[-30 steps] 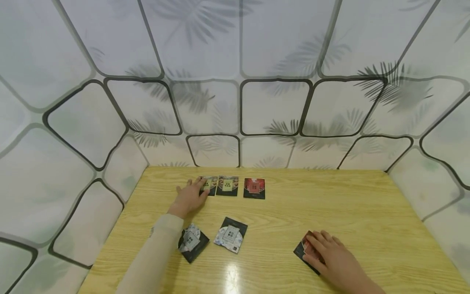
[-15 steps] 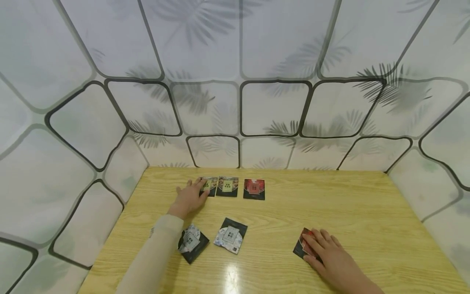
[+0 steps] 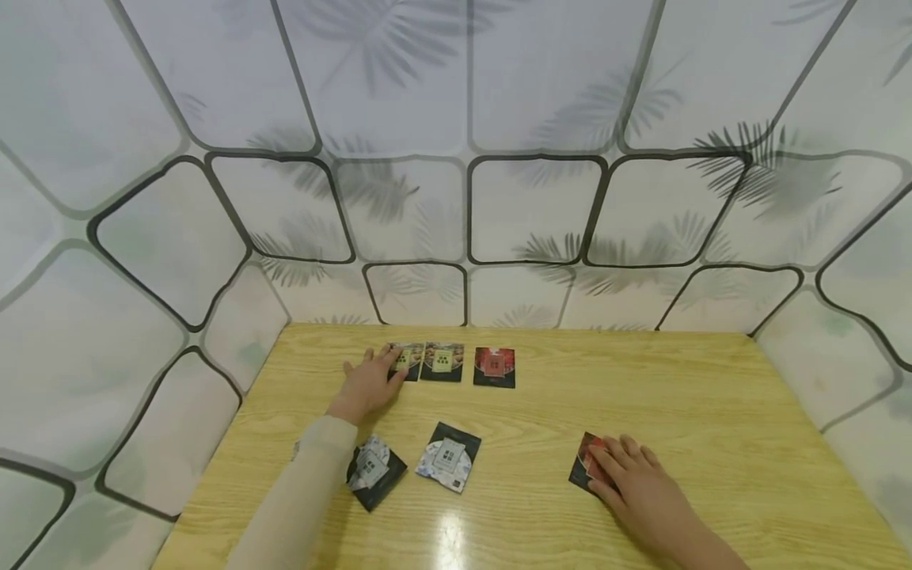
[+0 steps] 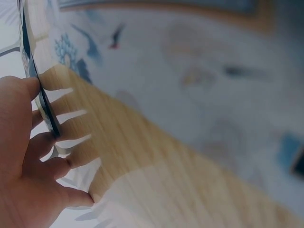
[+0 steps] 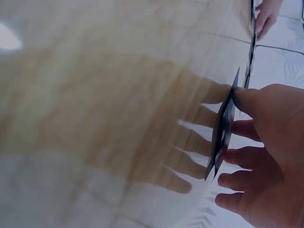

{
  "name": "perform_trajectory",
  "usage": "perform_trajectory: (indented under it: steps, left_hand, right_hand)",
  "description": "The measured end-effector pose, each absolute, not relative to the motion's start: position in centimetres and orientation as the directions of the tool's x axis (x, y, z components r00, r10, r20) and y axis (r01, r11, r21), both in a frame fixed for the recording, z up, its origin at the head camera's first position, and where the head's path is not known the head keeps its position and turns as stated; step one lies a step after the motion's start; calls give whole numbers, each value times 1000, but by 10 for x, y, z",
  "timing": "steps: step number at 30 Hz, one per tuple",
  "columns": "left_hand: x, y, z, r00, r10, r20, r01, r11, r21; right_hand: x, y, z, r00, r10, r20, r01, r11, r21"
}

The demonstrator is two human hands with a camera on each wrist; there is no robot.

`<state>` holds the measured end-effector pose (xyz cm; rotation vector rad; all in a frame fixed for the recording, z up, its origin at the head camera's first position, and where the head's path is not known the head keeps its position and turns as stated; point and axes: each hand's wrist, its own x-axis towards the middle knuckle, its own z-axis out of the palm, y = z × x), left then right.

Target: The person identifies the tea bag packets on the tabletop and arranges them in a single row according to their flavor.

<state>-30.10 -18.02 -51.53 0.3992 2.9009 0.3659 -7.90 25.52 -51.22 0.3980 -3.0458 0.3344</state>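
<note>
Red-labelled packet (image 3: 583, 462), head view: it lies on the near right of the bench (image 3: 684, 388), partly beneath the right hand (image 3: 637, 484). The fingers are extended and slightly apart over its upper face, not wrapped round it; such flat contact would suit a thin packet, guided by pressure rather than lifted. At far left, the left hand (image 3: 365, 386) partly covers the left yellow-labelled packet (image 3: 412, 361), its fingers likewise spread and unclosed, presumably to steady it. Just right lies the right yellow-labelled packet (image 3: 442, 362); beyond a wider gap, the second red-labelled packet (image 3: 495, 368). Their common line suggests deliberate squaring, like beside like. Nearer, the left blue-and-white packet (image 3: 376, 473) and right blue-and-white packet (image 3: 449, 457) lie askew.

Left wrist view: the left yellow-labelled packet appears edge-on. Thumb and fingers touch it without a closed grip; whether any fingertip passes beneath cannot be told. A blurred blue-and-white surface, probably the left blue-and-white packet, fills the foreground.

Right wrist view: the red-labelled packet is edge-on, thumb towards one end, fingers fanned along it; this spread probably limits twisting.
</note>
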Motion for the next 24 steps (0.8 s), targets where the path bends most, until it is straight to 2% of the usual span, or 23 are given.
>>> perform_trajectory:
  steps: [11,24]
  left_hand:
    - [-300,-182,-515,-948,283,-147,236,933,271]
    - [-303,-181,-517,-947,284,-152,238,935,263]
  right_hand:
    - [-97,247,-513,-942,-320,96,-331,934,-131]
    - [-118,243,-510,-947,-302,107,-318,928,-193]
